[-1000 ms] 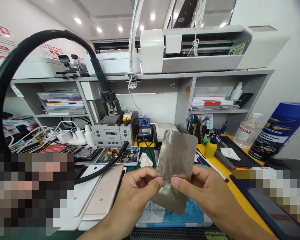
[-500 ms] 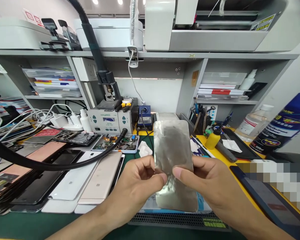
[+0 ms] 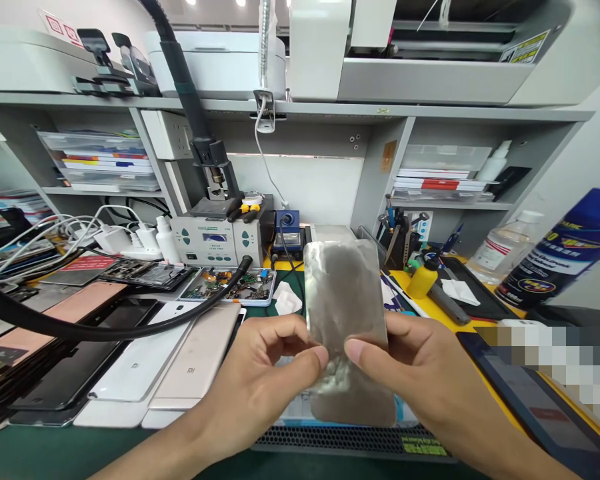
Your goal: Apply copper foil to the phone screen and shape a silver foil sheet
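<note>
Both hands hold a thin silvery metal plate [image 3: 347,280], phone-sized with rounded corners, upright and tilted in front of me. Its surface looks dull, with crinkled, shiny patches around the lower middle. My left hand [image 3: 275,367] is closed on the left edge, thumb over the near face and fingers partly behind. At the right edge, my right hand [image 3: 415,367] grips in the same way, its thumb pressed on the face. Beneath the plate, a black perforated pad [image 3: 330,440] lies on the green mat [image 3: 45,453], with something light blue on it, mostly hidden.
Several phones and covers [image 3: 195,363] lie at left, crossed by a thick black hose [image 3: 145,331]. Behind stand a grey rework station [image 3: 213,237] and a tray of small parts [image 3: 225,287]. At right are a yellow bottle [image 3: 423,279], a blue spray can [image 3: 560,247] and a dark tablet [image 3: 525,400].
The view has shifted slightly, so the bench things sit a little further left. Both hands keep their hold on the plate; the left thumb has moved slightly left across its face.
</note>
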`<move>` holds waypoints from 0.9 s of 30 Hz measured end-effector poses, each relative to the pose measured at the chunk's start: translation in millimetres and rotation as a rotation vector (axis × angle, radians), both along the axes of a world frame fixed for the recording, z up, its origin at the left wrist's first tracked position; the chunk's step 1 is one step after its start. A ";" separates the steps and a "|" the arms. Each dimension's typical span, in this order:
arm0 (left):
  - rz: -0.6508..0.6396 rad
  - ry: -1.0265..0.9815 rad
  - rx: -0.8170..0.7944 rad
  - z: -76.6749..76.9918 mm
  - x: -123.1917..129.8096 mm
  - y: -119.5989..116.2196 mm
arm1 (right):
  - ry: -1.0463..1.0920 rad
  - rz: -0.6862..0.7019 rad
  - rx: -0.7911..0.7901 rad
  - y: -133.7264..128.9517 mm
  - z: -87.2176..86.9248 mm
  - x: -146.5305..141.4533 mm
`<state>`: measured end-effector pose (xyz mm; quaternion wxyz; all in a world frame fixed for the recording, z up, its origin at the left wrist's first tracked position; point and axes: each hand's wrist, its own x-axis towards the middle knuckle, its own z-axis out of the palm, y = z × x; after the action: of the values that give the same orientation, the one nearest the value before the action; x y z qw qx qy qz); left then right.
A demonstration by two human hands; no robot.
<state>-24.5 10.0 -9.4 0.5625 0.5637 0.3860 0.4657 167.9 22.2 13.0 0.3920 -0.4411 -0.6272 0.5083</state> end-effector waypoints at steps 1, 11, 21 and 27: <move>0.006 0.028 0.023 -0.3 -0.7 0.1 | 0.015 0.009 -0.015 -0.2 -0.5 0.3; 0.035 0.094 0.055 -3.4 3.6 0.2 | 0.020 -0.006 -0.025 -1.9 -2.0 -6.2; -0.019 0.043 0.047 -4.0 2.9 -1.4 | -0.061 -0.056 0.115 -7.0 0.4 -12.0; -0.019 0.020 0.033 -3.2 4.0 -0.9 | -0.031 -0.071 0.029 -7.9 1.1 -16.2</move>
<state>-20.5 9.1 -12.6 0.5536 0.5811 0.3786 0.4610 151.7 14.3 14.1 0.4066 -0.4651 -0.6243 0.4781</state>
